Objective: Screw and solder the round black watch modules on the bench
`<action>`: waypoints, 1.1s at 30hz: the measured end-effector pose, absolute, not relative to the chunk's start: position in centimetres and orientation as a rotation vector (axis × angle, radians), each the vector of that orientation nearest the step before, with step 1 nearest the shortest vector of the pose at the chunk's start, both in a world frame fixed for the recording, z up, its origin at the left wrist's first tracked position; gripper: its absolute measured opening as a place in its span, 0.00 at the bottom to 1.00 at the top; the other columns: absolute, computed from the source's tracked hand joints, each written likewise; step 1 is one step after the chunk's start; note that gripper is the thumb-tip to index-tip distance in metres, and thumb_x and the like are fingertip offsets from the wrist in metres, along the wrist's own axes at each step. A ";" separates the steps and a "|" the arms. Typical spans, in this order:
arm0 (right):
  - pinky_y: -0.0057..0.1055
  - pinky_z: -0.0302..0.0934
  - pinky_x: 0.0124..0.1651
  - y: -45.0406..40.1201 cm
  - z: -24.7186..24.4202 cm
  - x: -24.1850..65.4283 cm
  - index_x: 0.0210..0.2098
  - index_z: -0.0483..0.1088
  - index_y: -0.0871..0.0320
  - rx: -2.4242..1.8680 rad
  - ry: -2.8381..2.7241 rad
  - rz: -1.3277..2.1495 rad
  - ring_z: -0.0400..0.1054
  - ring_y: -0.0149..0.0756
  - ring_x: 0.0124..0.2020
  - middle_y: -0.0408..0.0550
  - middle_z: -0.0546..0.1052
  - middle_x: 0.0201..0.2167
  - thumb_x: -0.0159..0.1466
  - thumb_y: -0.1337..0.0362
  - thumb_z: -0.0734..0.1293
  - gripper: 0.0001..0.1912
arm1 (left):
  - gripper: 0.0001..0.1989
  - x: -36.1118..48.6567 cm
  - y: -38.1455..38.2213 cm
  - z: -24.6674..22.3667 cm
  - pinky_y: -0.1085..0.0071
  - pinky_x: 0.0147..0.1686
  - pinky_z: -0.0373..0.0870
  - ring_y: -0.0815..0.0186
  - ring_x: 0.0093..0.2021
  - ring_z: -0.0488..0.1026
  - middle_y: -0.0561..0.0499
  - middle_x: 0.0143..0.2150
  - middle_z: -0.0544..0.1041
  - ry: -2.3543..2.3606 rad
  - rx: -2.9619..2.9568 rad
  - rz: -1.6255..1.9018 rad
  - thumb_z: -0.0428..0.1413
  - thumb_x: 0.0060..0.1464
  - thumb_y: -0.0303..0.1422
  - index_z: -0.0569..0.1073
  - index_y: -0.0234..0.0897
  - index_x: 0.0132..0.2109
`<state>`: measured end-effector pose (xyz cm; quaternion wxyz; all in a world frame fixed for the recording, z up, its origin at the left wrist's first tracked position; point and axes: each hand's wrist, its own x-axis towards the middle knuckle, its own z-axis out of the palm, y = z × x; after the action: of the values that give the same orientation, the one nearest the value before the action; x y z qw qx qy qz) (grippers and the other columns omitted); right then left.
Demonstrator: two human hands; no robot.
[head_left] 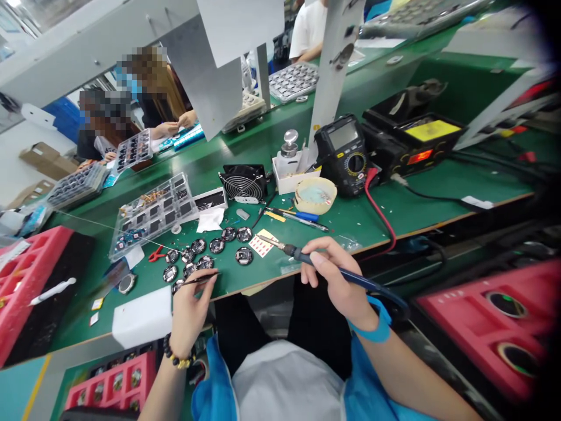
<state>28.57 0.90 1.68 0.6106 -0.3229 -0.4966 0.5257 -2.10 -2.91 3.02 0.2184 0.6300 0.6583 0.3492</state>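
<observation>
The right hand grips a blue-handled soldering iron like a pen, its thin tip pointing left over the bench, while a blue wrist strap circles that wrist. The left hand, with a beaded bracelet on its wrist, pinches a pair of dark tweezers between thumb and fingers. Their points reach toward the nearest of the round black circuit boards, which lie scattered flat on the green bench mat between the two hands. It is hard to tell whether the tweezers touch a board or hold anything small. The boards look light and stiff but probably brittle, with small parts that could snap off, so they seem best taken by the outer edge, and any freshly heated spot could burn. Just left of them sit a white sponge and a clear tray of more boards. Farther along the bench are a small fan, a round dish, a multimeter and a soldering station. Beyond the bench, another person's hands work over a tray.
</observation>
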 end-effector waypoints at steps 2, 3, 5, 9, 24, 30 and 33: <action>0.33 0.67 0.30 0.8 1.4 28.6 0.45 0.70 0.55 -0.767 -1.160 1.219 0.68 0.35 0.22 0.37 0.67 0.18 0.75 0.57 0.65 0.09 | 0.11 -1.7 -3.2 2.9 0.65 0.50 0.82 0.61 0.49 0.82 0.49 0.51 0.83 1.866 1.717 0.976 0.58 0.67 0.42 0.80 0.44 0.50; 0.32 0.67 0.30 0.8 1.3 28.6 0.45 0.70 0.55 -0.783 -1.172 1.222 0.68 0.34 0.22 0.37 0.67 0.18 0.75 0.56 0.65 0.09 | 0.11 -1.3 -3.2 2.9 0.64 0.50 0.82 0.61 0.49 0.82 0.49 0.51 0.83 1.883 1.715 0.987 0.58 0.67 0.42 0.80 0.44 0.50; 0.32 0.66 0.30 0.7 1.1 28.6 0.46 0.70 0.55 -0.824 -1.200 1.230 0.68 0.34 0.22 0.37 0.68 0.19 0.75 0.55 0.65 0.10 | 0.11 -0.4 -3.2 2.8 0.64 0.51 0.81 0.61 0.50 0.82 0.49 0.51 0.83 1.876 1.732 1.029 0.58 0.67 0.41 0.80 0.44 0.51; 0.30 0.64 0.29 0.5 0.8 28.6 0.47 0.70 0.54 -0.863 -1.251 1.257 0.68 0.33 0.23 0.38 0.70 0.21 0.75 0.54 0.66 0.10 | 0.09 1.5 -2.2 2.3 0.61 0.56 0.80 0.61 0.53 0.81 0.48 0.52 0.83 1.732 1.804 1.171 0.58 0.68 0.37 0.79 0.43 0.52; 0.29 0.60 0.25 0.6 1.6 28.2 0.45 0.69 0.56 -0.964 -1.464 1.202 0.67 0.32 0.21 0.41 0.74 0.23 0.73 0.56 0.64 0.10 | 0.07 2.1 -0.3 0.9 0.53 0.64 0.75 0.59 0.62 0.76 0.45 0.54 0.82 1.631 2.115 1.082 0.53 0.70 0.31 0.73 0.41 0.52; 0.28 0.55 0.25 0.9 2.6 28.1 0.42 0.70 0.56 -1.012 -1.643 1.035 0.64 0.31 0.20 0.39 0.72 0.21 0.70 0.63 0.64 0.05 | 0.09 2.0 0.0 0.7 0.54 0.63 0.76 0.60 0.59 0.78 0.47 0.54 0.82 1.597 2.240 1.052 0.54 0.69 0.28 0.74 0.42 0.53; 0.27 0.54 0.26 1.1 3.0 27.8 0.40 0.71 0.55 -1.000 -1.727 0.941 0.61 0.28 0.19 0.36 0.70 0.20 0.67 0.67 0.65 0.03 | 0.10 1.9 0.1 0.5 0.54 0.63 0.76 0.60 0.59 0.78 0.47 0.54 0.82 1.575 2.271 1.058 0.54 0.69 0.27 0.74 0.42 0.53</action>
<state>27.79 1.09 3.02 0.4506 -0.4046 -0.6988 0.3808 1.89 0.05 0.49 0.0908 0.7643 0.5299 0.3561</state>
